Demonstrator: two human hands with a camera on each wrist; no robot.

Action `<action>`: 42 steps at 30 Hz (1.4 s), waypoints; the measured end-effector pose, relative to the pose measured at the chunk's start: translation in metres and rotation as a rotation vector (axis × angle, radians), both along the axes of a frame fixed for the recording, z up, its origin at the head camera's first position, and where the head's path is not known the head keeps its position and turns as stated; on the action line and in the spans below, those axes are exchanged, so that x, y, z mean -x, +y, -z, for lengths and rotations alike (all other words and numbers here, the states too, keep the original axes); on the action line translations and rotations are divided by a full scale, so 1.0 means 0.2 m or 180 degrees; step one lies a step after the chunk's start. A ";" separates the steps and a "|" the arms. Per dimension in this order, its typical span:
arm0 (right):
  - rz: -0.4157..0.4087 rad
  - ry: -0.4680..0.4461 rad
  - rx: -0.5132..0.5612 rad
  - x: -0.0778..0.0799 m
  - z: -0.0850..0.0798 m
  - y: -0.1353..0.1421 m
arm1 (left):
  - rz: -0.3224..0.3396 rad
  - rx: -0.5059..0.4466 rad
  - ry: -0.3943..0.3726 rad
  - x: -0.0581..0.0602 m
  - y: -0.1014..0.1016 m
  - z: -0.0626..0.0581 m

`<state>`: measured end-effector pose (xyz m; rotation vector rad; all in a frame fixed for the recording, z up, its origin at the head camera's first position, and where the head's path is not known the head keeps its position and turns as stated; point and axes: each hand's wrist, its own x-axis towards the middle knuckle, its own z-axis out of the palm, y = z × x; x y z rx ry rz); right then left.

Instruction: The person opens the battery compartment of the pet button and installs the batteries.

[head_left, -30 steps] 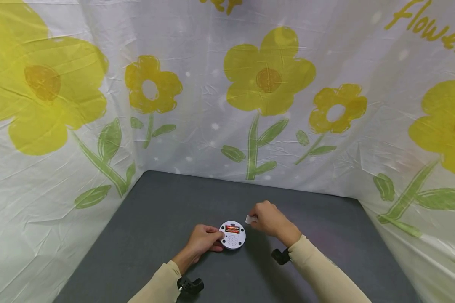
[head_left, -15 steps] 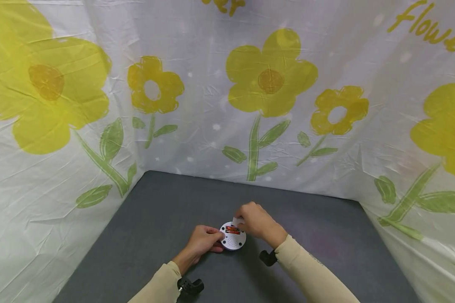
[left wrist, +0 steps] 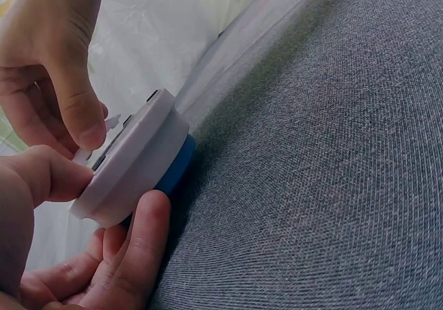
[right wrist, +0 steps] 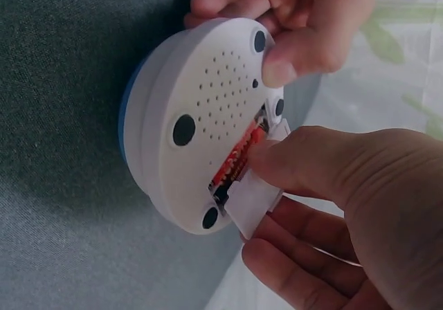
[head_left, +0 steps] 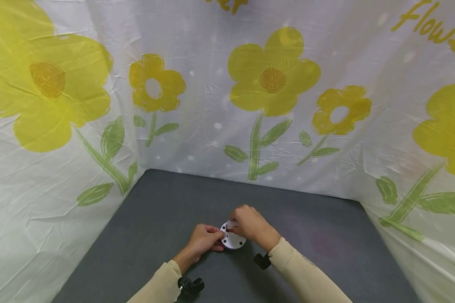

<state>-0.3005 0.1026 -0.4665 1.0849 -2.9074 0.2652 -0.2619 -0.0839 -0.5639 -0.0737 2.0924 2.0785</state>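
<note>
A round white device (head_left: 233, 243) lies underside up, its speaker holes and dark round feet (right wrist: 183, 130) showing in the right wrist view. Its blue lower part (left wrist: 178, 169) faces the table. My left hand (head_left: 203, 240) grips it by the left rim, thumb on top and fingers below. Between thumb and fingers, my right hand (head_left: 251, 224) pinches a small white battery cover (right wrist: 250, 205). The cover is tilted at the edge of the battery compartment, where red batteries (right wrist: 239, 151) sit. In the head view the right hand hides most of the cover and part of the compartment.
Both hands work over a dark grey cloth-covered table (head_left: 166, 206). White curtains printed with yellow flowers (head_left: 272, 80) stand along its back and sides. Each wrist wears a black camera mount (head_left: 191, 286).
My right hand has moved left, bringing the battery cover from beside the device onto its compartment edge. The left hand keeps its grip on the device.
</note>
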 end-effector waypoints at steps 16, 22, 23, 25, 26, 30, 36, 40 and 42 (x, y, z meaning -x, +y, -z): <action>-0.0029 0.0103 -0.0008 -0.02 0.04 -0.01 | 0.0025 -0.0031 -0.0026 0.01 0.00 0.00; -0.0040 0.0114 0.0074 -0.01 0.02 0.02 | 0.0015 -0.0017 -0.0018 0.01 0.00 0.00; -0.0025 0.0109 0.0101 0.00 0.02 0.02 | 0.0006 -0.0015 -0.0035 0.01 0.00 0.00; 0.0007 0.0106 0.0137 0.00 0.01 0.04 | -0.0008 -0.0009 -0.0047 0.01 0.00 0.00; 0.0029 0.0099 0.0158 0.01 0.01 0.04 | -0.0012 -0.0003 -0.0042 0.01 0.01 0.00; 0.0082 0.0161 0.0172 0.02 0.01 0.06 | -0.0026 0.0009 -0.0044 0.01 0.01 0.00; 0.0274 0.0039 0.0156 0.03 0.04 0.07 | -0.0031 0.0024 -0.0038 0.00 0.01 0.00; 0.0413 -0.0156 0.0213 0.04 0.07 0.06 | -0.0018 0.0015 -0.0017 0.00 0.01 0.00; 0.0436 -0.0204 0.0244 0.04 0.07 0.06 | -0.0013 -0.0001 -0.0023 0.00 0.01 -0.01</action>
